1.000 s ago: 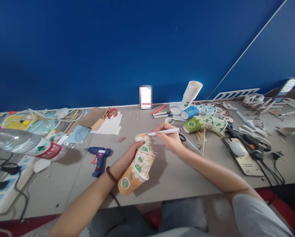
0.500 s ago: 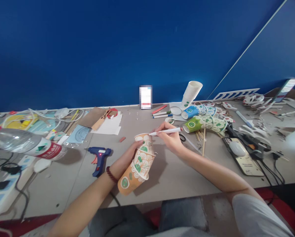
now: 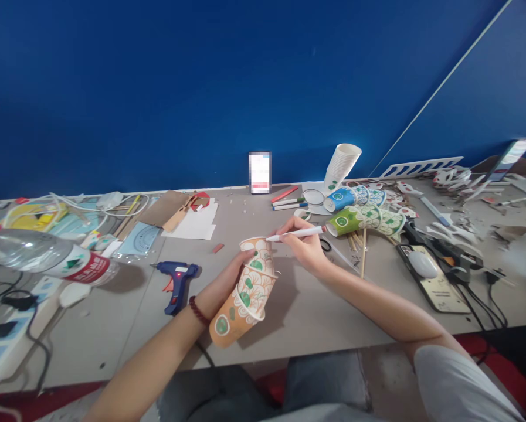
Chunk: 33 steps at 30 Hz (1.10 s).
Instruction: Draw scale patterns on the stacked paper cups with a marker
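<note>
My left hand (image 3: 240, 265) is closed around the upper part of a tilted chain of joined paper cups (image 3: 254, 287). These cups carry orange and green scale patterns, and the lowest one has a plain orange base. Between the fingers of my right hand (image 3: 304, 246) is a white marker (image 3: 300, 232) with a reddish end, its tip at the rim of the top cup. Right of that hand lies a similar green cup chain (image 3: 363, 220), with a wooden stick below it. Behind it rests a blue cup chain (image 3: 350, 197).
A blue glue gun (image 3: 177, 284) lies left of my hands, beyond it a water bottle (image 3: 51, 258) and a power strip (image 3: 19, 322). A stack of paper cups (image 3: 342, 164) leans at the back near several markers (image 3: 288, 202). A mouse (image 3: 422, 265) sits on a phone-like panel at right.
Almost nothing differs. Both hands, the cups and the marker keep nearly the same positions.
</note>
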### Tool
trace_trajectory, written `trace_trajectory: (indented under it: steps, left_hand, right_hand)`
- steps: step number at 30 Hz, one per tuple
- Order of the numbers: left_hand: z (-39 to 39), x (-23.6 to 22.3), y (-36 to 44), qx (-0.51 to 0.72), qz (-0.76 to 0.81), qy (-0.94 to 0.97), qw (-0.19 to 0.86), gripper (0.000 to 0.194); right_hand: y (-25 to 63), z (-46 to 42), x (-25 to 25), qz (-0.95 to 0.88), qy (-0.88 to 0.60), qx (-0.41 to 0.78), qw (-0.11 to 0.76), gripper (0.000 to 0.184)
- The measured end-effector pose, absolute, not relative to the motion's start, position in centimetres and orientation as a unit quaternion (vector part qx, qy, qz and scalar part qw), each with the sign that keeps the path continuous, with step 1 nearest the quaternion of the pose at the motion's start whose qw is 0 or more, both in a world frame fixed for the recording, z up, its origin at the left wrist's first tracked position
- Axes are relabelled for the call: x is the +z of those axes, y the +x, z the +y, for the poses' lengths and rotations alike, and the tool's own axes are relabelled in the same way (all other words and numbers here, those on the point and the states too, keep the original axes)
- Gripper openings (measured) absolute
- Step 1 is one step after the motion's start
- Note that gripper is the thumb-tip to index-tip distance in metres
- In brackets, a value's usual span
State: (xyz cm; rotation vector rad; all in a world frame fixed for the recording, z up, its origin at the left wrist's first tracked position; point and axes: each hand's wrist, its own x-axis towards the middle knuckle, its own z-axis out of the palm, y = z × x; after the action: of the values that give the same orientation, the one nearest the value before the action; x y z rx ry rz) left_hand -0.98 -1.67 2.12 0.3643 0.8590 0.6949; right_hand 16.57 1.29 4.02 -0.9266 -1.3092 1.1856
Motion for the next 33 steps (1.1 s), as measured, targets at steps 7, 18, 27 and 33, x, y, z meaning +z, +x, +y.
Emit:
trace_trajectory:
  steps: [7, 18, 27, 33]
  left_hand:
    - [-1.6, 2.1, -1.0, 0.337, 0.397, 0.172, 0.836, 0.030]
    - [-1.4, 1.3, -1.2, 0.328, 0.383, 0.181, 0.844, 0.035]
    - [-1.2, 1.1, -1.3, 0.327, 0.388, 0.185, 0.842, 0.034]
    - [-1.2, 0.8, -1.5, 0.325, 0.392, 0.171, 0.843, 0.033]
  right_hand:
    - [16.5, 1.2, 4.1, -0.547, -0.385, 0.504, 0.546, 0.008]
    - [16.5, 1.3, 4.2, -0.541, -0.388, 0.510, 0.545, 0.008]
    - [16.4, 1.3, 4.2, -0.536, -0.380, 0.519, 0.547, 0.007]
    - [16.4, 1.3, 4.1, -0.535, -0.389, 0.510, 0.550, 0.007]
